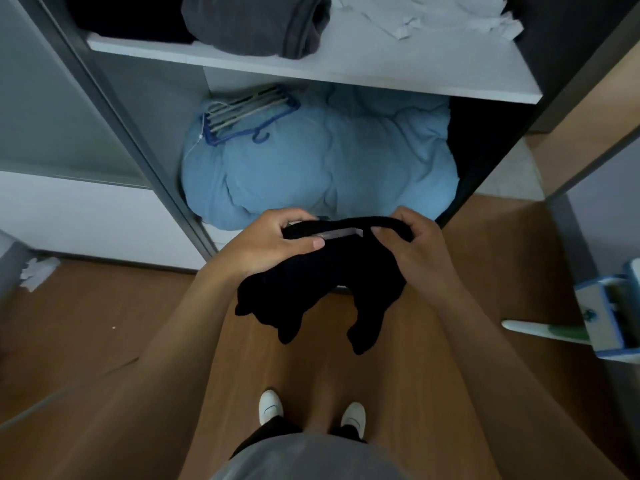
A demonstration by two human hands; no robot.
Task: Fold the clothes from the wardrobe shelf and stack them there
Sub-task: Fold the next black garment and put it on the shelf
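Black garment held in both hands at centre frame, in front of the open wardrobe.

The black garment [322,282] hangs bunched over the wooden floor with its lower ends dangling. A pale strip at its top edge may be a label, but the cloth is too dark to tell what kind of garment it is. The left hand [277,242] grips that top edge with the thumb laid across it, and the right hand [412,245] curls round the same edge close beside. At the top of the frame the white shelf [346,69] carries a folded grey garment [256,26] and, at upper right, crumpled white clothes [433,15]. Folding this piece looks barely begun. The next move likely calls for drawing the hands apart to square the edge, doubling the cloth, then stacking it by the grey one.
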